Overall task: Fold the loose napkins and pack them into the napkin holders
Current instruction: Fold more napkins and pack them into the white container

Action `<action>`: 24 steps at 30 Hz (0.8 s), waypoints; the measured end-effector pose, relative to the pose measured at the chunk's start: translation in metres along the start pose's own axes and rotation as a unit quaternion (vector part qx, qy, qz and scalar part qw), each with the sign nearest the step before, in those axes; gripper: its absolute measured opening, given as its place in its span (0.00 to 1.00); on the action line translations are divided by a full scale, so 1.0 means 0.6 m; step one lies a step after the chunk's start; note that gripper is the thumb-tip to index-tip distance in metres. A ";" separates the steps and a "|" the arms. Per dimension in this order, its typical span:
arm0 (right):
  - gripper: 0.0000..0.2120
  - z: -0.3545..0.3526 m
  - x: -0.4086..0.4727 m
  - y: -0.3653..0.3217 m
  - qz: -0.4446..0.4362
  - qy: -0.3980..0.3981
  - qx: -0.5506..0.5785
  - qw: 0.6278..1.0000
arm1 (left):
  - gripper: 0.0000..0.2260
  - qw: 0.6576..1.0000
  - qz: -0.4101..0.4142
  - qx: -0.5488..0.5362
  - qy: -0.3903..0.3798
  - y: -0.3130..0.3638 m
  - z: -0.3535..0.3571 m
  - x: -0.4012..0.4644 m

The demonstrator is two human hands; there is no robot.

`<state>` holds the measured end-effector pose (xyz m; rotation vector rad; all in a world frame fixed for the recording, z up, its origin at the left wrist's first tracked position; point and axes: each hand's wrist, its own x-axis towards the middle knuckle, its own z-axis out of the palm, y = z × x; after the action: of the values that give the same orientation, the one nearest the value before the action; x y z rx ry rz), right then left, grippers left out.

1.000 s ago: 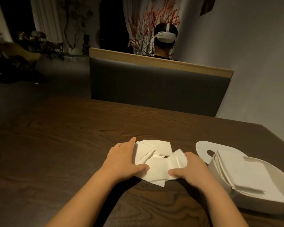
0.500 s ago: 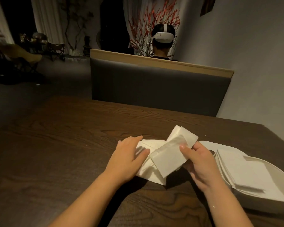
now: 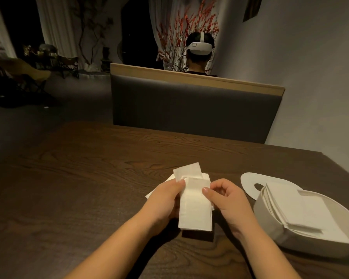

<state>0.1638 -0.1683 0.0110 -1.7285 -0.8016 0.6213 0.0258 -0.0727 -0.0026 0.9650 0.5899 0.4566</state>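
A white napkin (image 3: 194, 206) hangs lifted above the dark wooden table (image 3: 89, 178), partly unfolded with its top flap standing up. My left hand (image 3: 165, 200) pinches its left edge and my right hand (image 3: 226, 198) pinches its right edge with thumb and fingers. Under and behind it lies a small pile of loose napkins (image 3: 159, 188), mostly hidden by my hands. To the right stands a white napkin holder (image 3: 270, 222) with a stack of folded napkins (image 3: 294, 210) inside.
The holder's white lid (image 3: 250, 182) with an oval slot lies flat just behind the holder. A grey padded bench back (image 3: 189, 105) borders the table's far edge, and a person wearing a headset sits beyond it. A grey wall runs along the right.
My right hand lifted one napkin off the pile and swung it toward me. My left hand left the pile and took hold of the napkin's left edge.
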 end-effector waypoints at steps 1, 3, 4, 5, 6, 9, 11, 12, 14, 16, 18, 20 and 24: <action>0.04 -0.001 0.000 0.001 -0.007 0.006 -0.011 1.000 | 0.15 1.000 0.003 -0.014 0.013 0.001 -0.001 0.001; 0.04 0.000 -0.001 -0.001 -0.023 0.001 0.002 1.000 | 0.15 0.999 0.015 -0.033 0.034 0.003 -0.002 0.003; 0.05 0.000 -0.002 -0.003 -0.027 -0.004 0.017 0.999 | 0.15 0.998 0.018 -0.040 0.045 0.004 -0.003 0.004; 0.05 -0.001 -0.002 -0.003 -0.029 -0.009 0.035 0.999 | 0.14 0.997 0.018 -0.047 0.059 0.003 -0.004 0.004; 0.05 -0.002 -0.003 -0.004 -0.032 -0.012 0.057 0.998 | 0.14 0.996 0.018 -0.052 0.069 0.004 -0.005 0.004; 0.06 -0.004 -0.003 -0.005 -0.028 -0.031 0.134 0.990 | 0.14 0.998 0.011 -0.029 0.055 0.000 -0.005 0.003; 0.05 -0.004 -0.004 -0.009 -0.011 -0.048 0.166 0.985 | 0.15 0.999 0.002 -0.035 0.021 -0.004 -0.001 0.001; 0.05 -0.002 -0.005 -0.010 -0.002 -0.051 0.165 0.985 | 0.15 0.999 -0.005 -0.042 0.005 -0.005 0.004 -0.002; 0.06 0.002 -0.004 -0.006 0.010 -0.041 0.141 0.989 | 0.19 0.998 -0.024 -0.056 -0.011 -0.008 0.005 -0.001; 0.07 0.006 -0.002 0.002 0.016 -0.026 0.124 0.992 | 0.22 0.998 -0.049 -0.043 -0.024 -0.011 0.002 -0.004; 0.09 0.010 0.000 0.007 0.025 -0.020 0.125 0.992 | 0.17 0.998 -0.032 -0.005 -0.046 -0.020 -0.001 -0.008; 0.04 0.010 0.000 0.005 0.043 -0.026 0.147 0.988 | 0.14 0.999 0.000 0.014 -0.034 -0.024 0.002 -0.012; 0.12 0.000 -0.013 0.007 0.098 -0.138 0.108 0.980 | 0.13 0.998 0.054 -0.041 0.015 -0.021 0.017 -0.013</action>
<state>0.1600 -0.1750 0.0070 -1.5507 -0.7273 1.0599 0.0278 -0.0902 -0.0069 0.9167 0.5444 0.5889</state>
